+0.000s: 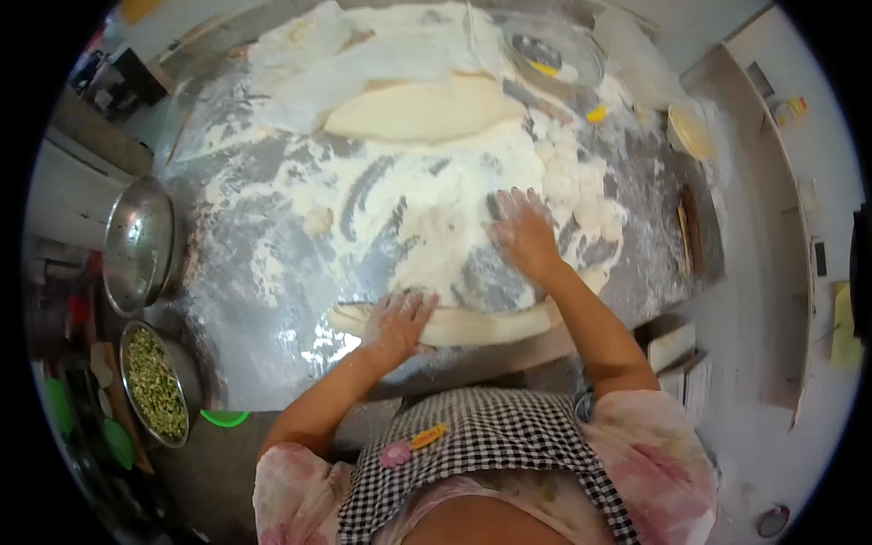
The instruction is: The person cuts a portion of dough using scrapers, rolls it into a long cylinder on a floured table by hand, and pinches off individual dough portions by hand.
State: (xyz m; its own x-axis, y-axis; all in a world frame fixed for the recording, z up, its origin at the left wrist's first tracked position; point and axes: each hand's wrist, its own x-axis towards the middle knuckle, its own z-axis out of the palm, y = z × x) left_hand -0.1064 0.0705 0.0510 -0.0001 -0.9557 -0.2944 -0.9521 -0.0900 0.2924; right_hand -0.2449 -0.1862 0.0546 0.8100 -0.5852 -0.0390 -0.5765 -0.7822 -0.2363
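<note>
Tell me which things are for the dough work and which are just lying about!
Dough work, it seems: left hand on the dough strip, right hand among the flour, larger dough piece, table.

Just lying about, probably: green rim, yellow-labelled container.

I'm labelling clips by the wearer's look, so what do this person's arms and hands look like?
The left hand and right hand are ungloved, with white powder on the fingers. The forearms are uncovered, below short, loose, pale sleeves with blurry pink patterning. The apron is black-and-white check, with a pink flower-shaped patch beside a yellow one.
</note>
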